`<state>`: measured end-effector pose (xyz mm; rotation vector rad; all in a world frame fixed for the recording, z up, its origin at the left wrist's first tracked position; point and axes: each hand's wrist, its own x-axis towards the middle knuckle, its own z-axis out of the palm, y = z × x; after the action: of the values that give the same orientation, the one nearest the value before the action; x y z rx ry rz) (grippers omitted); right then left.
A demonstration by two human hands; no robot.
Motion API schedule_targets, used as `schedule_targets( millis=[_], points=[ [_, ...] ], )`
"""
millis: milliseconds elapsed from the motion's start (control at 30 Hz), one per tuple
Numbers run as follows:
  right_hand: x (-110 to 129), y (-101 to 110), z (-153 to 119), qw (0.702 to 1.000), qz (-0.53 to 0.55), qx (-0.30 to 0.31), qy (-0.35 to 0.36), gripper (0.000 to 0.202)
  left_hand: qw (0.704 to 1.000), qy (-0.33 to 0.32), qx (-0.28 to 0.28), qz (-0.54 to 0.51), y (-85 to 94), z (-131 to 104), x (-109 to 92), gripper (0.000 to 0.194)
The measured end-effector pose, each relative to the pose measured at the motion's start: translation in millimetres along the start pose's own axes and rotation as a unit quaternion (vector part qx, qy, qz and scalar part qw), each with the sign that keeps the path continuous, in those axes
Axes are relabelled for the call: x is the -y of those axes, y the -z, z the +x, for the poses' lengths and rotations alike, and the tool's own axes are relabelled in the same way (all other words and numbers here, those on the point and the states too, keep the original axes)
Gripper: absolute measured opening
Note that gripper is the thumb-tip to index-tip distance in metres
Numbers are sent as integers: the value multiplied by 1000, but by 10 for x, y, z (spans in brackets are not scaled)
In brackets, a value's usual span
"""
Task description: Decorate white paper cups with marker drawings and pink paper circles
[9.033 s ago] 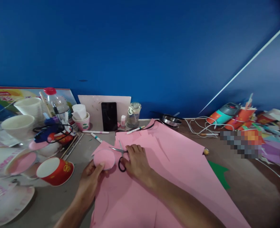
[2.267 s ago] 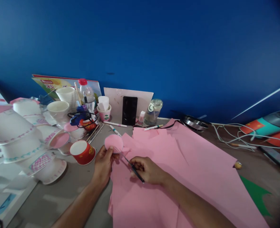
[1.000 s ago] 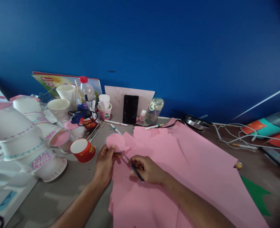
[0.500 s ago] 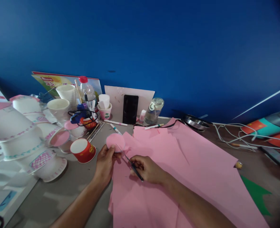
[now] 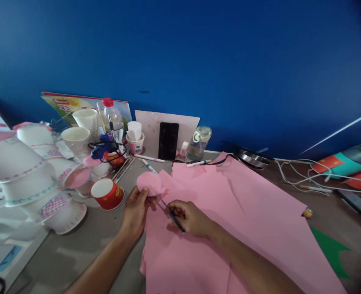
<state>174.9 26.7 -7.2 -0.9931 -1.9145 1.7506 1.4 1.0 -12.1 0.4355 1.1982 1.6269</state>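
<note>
Between the thumb and fingers of my left hand is a pink paper circle, held up just above the desk. My right hand is closed around a pair of scissors with black handles. Their thin metal blades point up and left and meet the lower right edge of the circle. Small pink scraps show beside the blades. Beneath both the scissors and my right hand lie large overlapping pink paper sheets.
A red paper cup stands left of my left hand. Stacked decorated white cups fill the left side. Behind are a phone, a glass jar and markers. White cables and a green paper piece lie right.
</note>
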Motion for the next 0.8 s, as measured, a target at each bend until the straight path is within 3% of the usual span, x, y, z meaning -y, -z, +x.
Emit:
schedule_targets(
  millis=[800],
  points=[
    [-65,-1,0,1000,3,5,-4,16,1000,-17,9,12,7,2,1,26]
  ],
)
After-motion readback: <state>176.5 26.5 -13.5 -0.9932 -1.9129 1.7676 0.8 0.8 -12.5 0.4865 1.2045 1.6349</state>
